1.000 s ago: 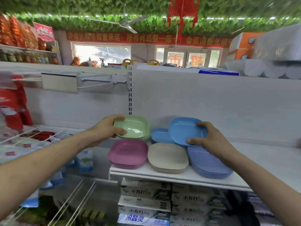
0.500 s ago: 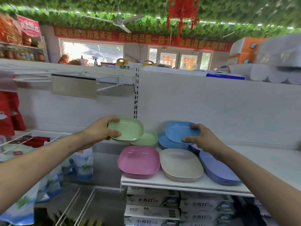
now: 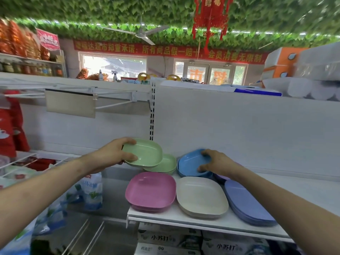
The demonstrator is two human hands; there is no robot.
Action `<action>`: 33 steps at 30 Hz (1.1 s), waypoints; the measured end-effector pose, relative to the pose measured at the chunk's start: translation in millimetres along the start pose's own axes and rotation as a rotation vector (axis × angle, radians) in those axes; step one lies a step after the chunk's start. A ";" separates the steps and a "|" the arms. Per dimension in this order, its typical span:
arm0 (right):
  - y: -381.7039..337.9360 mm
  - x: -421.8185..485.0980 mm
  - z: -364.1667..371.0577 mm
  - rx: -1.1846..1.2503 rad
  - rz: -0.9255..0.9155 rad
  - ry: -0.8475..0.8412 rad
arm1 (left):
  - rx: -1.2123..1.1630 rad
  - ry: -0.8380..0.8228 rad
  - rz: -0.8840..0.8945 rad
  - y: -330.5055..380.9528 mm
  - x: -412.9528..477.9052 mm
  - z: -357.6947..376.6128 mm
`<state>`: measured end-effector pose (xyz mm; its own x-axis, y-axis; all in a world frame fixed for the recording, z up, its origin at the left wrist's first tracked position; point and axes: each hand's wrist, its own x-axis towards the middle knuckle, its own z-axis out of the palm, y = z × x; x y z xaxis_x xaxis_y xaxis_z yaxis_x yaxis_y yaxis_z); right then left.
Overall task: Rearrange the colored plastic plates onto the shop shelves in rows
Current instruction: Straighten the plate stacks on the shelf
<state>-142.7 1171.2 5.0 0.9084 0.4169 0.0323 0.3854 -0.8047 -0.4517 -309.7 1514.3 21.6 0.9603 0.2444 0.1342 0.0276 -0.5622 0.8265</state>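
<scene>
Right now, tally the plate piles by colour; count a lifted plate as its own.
Green: 2, green plate in left hand, green pile on shelf.
Blue: 1, blue pile, right hand gripping its top.
Pink: 1, pink pile.
Beige: 1, beige pile.
Purple: 1, purple pile; sliver behind it unclear.
Total: 6.

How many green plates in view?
2. The held green plate is in the left hand, above the shelf; the second green plate sits behind the pink plate. More may be stacked under it.
</scene>
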 end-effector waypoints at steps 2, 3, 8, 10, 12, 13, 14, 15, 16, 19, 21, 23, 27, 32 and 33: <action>0.1 2.6 -1.6 -0.091 -0.001 -0.041 | -0.003 -0.004 -0.003 -0.3 3.1 3.8; -1.3 3.1 -2.6 -0.133 0.001 -0.070 | -0.001 -0.006 -0.004 -0.4 4.6 5.1; -15.0 3.5 -4.6 -0.384 0.005 -0.145 | 0.009 0.010 -0.010 -2.0 12.3 7.8; -18.3 3.9 -2.9 -0.462 -0.002 -0.156 | 0.014 0.008 -0.016 -4.1 14.3 8.8; -20.8 4.3 -1.0 -0.532 -0.008 -0.172 | 0.020 0.003 -0.021 -5.4 16.7 9.7; -21.5 4.9 -0.2 -0.564 -0.009 -0.180 | 0.021 0.002 -0.024 -5.7 18.2 10.1; -22.2 5.0 0.0 -0.591 -0.012 -0.184 | 0.019 0.000 -0.027 -5.9 19.8 10.5; -22.6 5.0 0.1 -0.612 -0.016 -0.186 | 0.019 -0.002 -0.028 -6.1 21.3 10.9; -22.8 5.1 0.0 -0.628 -0.019 -0.189 | 0.019 -0.006 -0.029 -6.7 23.2 11.3; -20.2 7.6 0.6 -0.634 -0.022 -0.195 | 0.030 -0.021 -0.033 -6.7 29.2 12.2; -15.6 9.0 1.4 -0.582 -0.021 -0.187 | 0.040 -0.036 -0.036 -6.2 34.1 13.2; -6.8 9.0 -0.5 -0.455 -0.014 -0.123 | 0.059 -0.067 -0.048 -6.6 39.2 16.0; 14.9 1.4 -12.2 -0.277 -0.026 0.062 | 0.094 -0.130 -0.073 -11.8 51.3 26.3; 30.0 -22.0 -24.4 -0.224 0.000 0.190 | 0.142 -0.183 -0.128 -16.2 70.7 39.2; 32.0 -27.1 -26.2 -0.213 0.004 0.200 | 0.159 -0.202 -0.144 -18.0 74.4 41.1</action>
<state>-150.7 1123.1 13.0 0.9157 0.3391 0.2159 0.3882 -0.8854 -0.2558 -227.4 1510.1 -5.8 0.9788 0.1771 -0.1029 0.1951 -0.6538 0.7311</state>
